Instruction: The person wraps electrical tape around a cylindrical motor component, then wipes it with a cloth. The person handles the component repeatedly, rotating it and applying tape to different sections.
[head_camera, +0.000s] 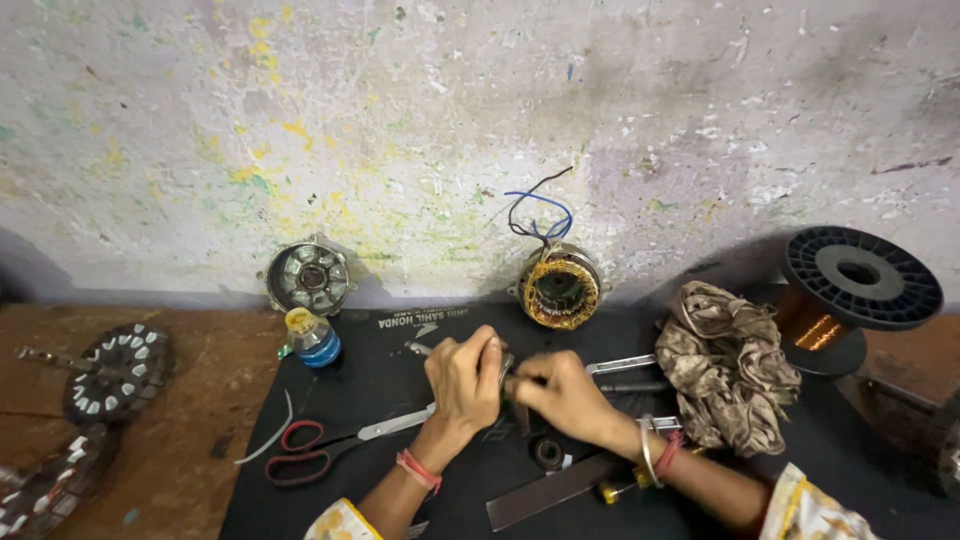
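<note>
Left hand (465, 380) and right hand (560, 392) meet over the black rubbery mat (400, 400) on the worn wooden tabletop (200, 400), each grip closed on a small metal part (507, 372); red-handled steel scissors (340, 445) lie nearby.

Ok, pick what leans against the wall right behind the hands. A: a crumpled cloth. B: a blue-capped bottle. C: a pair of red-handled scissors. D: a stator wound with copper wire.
D: the stator wound with copper wire stands against the wall, blue and black leads curling up from it, just beyond the left hand and right hand.
</note>
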